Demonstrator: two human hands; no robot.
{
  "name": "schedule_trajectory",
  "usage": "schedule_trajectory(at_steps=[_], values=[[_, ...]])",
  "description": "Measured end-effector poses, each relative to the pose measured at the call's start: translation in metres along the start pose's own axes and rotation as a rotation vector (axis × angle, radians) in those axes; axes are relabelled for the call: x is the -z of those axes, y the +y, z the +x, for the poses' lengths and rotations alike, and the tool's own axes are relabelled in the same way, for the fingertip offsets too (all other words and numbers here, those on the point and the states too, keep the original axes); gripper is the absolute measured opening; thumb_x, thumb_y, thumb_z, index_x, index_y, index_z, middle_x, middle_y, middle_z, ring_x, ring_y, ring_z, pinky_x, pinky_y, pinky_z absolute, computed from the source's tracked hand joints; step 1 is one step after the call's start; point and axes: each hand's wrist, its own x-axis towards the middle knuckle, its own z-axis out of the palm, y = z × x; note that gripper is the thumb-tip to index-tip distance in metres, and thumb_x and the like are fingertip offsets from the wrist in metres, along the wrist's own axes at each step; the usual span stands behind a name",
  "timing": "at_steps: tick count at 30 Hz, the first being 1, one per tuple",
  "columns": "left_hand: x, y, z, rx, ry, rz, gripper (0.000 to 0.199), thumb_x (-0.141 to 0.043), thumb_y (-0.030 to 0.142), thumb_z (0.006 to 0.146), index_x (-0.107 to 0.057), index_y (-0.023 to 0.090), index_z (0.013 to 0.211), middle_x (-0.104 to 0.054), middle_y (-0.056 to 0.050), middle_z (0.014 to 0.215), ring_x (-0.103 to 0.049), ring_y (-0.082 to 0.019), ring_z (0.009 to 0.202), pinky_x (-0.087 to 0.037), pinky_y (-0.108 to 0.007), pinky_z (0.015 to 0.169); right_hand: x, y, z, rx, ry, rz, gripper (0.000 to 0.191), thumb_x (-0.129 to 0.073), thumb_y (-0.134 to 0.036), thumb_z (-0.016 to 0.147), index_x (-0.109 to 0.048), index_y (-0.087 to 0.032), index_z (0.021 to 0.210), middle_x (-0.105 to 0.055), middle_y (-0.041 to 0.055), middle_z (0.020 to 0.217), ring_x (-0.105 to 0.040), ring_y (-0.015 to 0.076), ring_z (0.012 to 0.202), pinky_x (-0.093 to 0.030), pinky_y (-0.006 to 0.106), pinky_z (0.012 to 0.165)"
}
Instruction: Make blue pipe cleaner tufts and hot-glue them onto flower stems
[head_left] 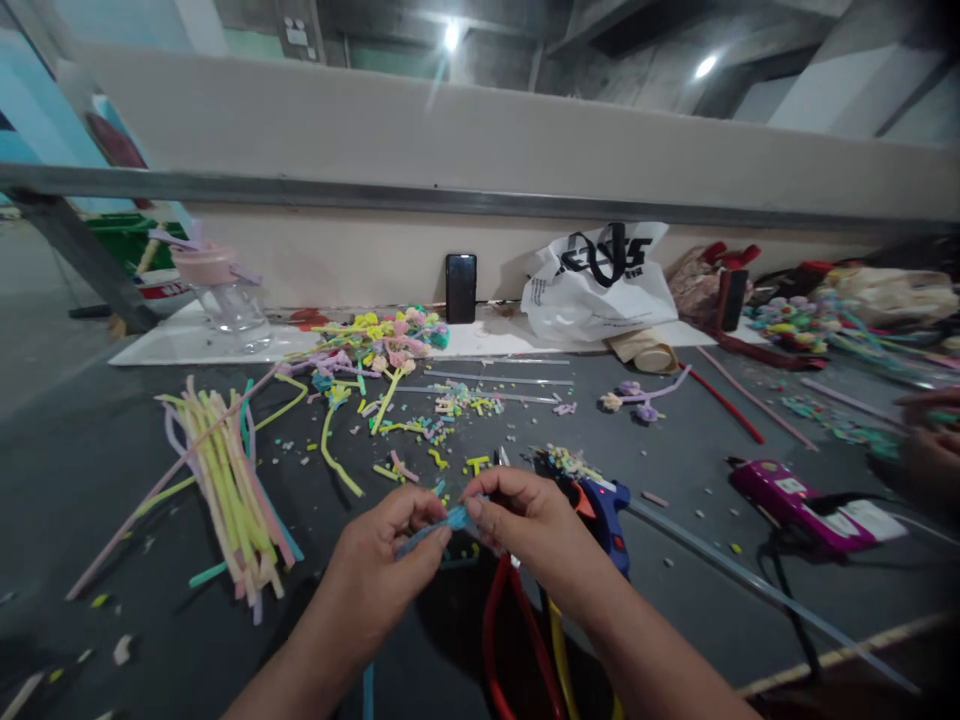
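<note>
Between my two hands is a blue pipe cleaner piece (456, 517), partly hidden by the fingers. My left hand (386, 545) pinches its left side between thumb and fingers. From the right, my right hand (525, 515) pinches the other side, with the fingertips of both hands close together. Below my right hand lie red-handled pliers (499, 610), their head partly covered. A blue glue gun (607, 520) rests just right of my right hand. Small cut pipe cleaner bits (472, 465) lie just beyond my fingers.
A bundle of pipe cleaners (232, 490) lies left. Finished-looking pipe cleaner flowers (390, 335) pile up behind. A phone (460, 288), a white bag (600, 285) and a clear pink-lidded bottle (225, 300) stand along the back. A purple device (802, 505) and another person's hand (930, 440) are right.
</note>
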Motion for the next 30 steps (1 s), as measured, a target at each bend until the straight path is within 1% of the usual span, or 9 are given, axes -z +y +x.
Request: schedule_trajectory(at_steps=[3, 6, 12, 17, 19, 21, 24, 27, 30], values=[[0.001, 0.004, -0.002, -0.032, 0.002, 0.061, 0.011, -0.051, 0.026, 0.078, -0.056, 0.02, 0.086, -0.061, 0.001, 0.076, -0.056, -0.015, 0.073, -0.041, -0.024, 0.067, 0.0, 0.001, 0.002, -0.029, 0.006, -0.001, 0.013, -0.063, -0.03, 0.07, -0.062, -0.017, 0.074, -0.05, -0.0046, 0.054, -0.042, 0.0074, 0.046, -0.032, 0.02, 0.046], [0.003, 0.004, -0.002, -0.131, -0.003, 0.192, 0.011, -0.047, 0.024, 0.081, -0.057, 0.021, 0.083, -0.061, 0.001, 0.076, -0.056, -0.015, 0.073, -0.04, -0.024, 0.067, -0.002, 0.0, 0.003, -0.072, 0.011, 0.013, 0.021, -0.067, -0.037, 0.068, -0.062, -0.017, 0.073, -0.048, -0.0055, 0.052, -0.041, 0.0074, 0.045, -0.03, 0.02, 0.045], [0.003, -0.008, -0.001, -0.293, 0.014, 0.296, 0.016, -0.041, 0.024, 0.086, -0.057, 0.022, 0.082, -0.062, 0.0, 0.077, -0.055, -0.014, 0.071, -0.039, -0.023, 0.065, -0.003, 0.003, 0.008, -0.12, 0.007, 0.012, 0.029, -0.07, -0.043, 0.067, -0.062, -0.016, 0.072, -0.047, -0.0061, 0.048, -0.039, 0.0065, 0.043, -0.029, 0.019, 0.045], [0.0, -0.012, 0.001, -0.321, 0.007, 0.335, 0.02, -0.037, 0.018, 0.086, -0.053, 0.02, 0.074, -0.058, 0.0, 0.069, -0.052, -0.013, 0.063, -0.037, -0.024, 0.059, -0.001, 0.008, 0.012, -0.138, 0.012, -0.015, 0.03, -0.071, -0.044, 0.066, -0.063, -0.015, 0.072, -0.046, -0.0062, 0.048, -0.037, 0.0059, 0.044, -0.027, 0.018, 0.044], [-0.001, -0.012, 0.002, -0.292, 0.005, 0.314, 0.019, -0.038, 0.018, 0.086, -0.053, 0.02, 0.074, -0.058, 0.0, 0.069, -0.052, -0.013, 0.063, -0.036, -0.024, 0.058, 0.0, 0.01, 0.012, -0.131, 0.018, -0.037, 0.026, -0.07, -0.041, 0.069, -0.064, -0.016, 0.073, -0.048, -0.0057, 0.05, -0.039, 0.0061, 0.047, -0.029, 0.018, 0.046], [-0.001, -0.011, 0.003, -0.231, 0.02, 0.248, 0.015, -0.041, 0.02, 0.085, -0.054, 0.021, 0.08, -0.059, 0.001, 0.071, -0.053, -0.013, 0.065, -0.037, -0.025, 0.06, 0.002, 0.012, 0.011, -0.11, 0.029, -0.043, 0.019, -0.069, -0.036, 0.072, -0.065, -0.018, 0.075, -0.05, -0.0056, 0.053, -0.041, 0.0065, 0.05, -0.031, 0.018, 0.048], [0.001, -0.008, 0.002, -0.06, 0.043, 0.087, 0.015, -0.049, 0.028, 0.082, -0.054, 0.023, 0.096, -0.058, 0.004, 0.067, -0.053, -0.013, 0.061, -0.038, -0.024, 0.057, 0.003, 0.016, 0.009, -0.064, 0.029, 0.001, 0.01, -0.068, -0.031, 0.074, -0.066, -0.022, 0.08, -0.052, -0.0058, 0.055, -0.044, 0.007, 0.053, -0.034, 0.018, 0.05], [0.004, -0.003, 0.003, 0.093, 0.009, -0.088, 0.014, -0.048, 0.034, 0.082, -0.056, 0.023, 0.084, -0.055, 0.005, 0.06, -0.05, -0.011, 0.054, -0.036, -0.02, 0.05, 0.002, 0.017, 0.009, 0.011, 0.008, 0.023, 0.008, -0.067, -0.026, 0.076, -0.067, -0.025, 0.084, -0.058, -0.004, 0.067, -0.047, 0.0075, 0.056, -0.038, 0.018, 0.052], [0.005, 0.002, 0.005, 0.287, -0.061, -0.203, 0.019, -0.047, 0.035, 0.081, -0.054, 0.022, 0.071, -0.045, 0.008, 0.046, -0.041, -0.008, 0.039, -0.031, -0.018, 0.039, 0.0, 0.015, 0.011, 0.123, 0.014, -0.083, 0.009, -0.065, -0.023, 0.077, -0.068, -0.027, 0.085, -0.063, -0.0012, 0.086, -0.055, 0.0102, 0.068, -0.044, 0.021, 0.061]])
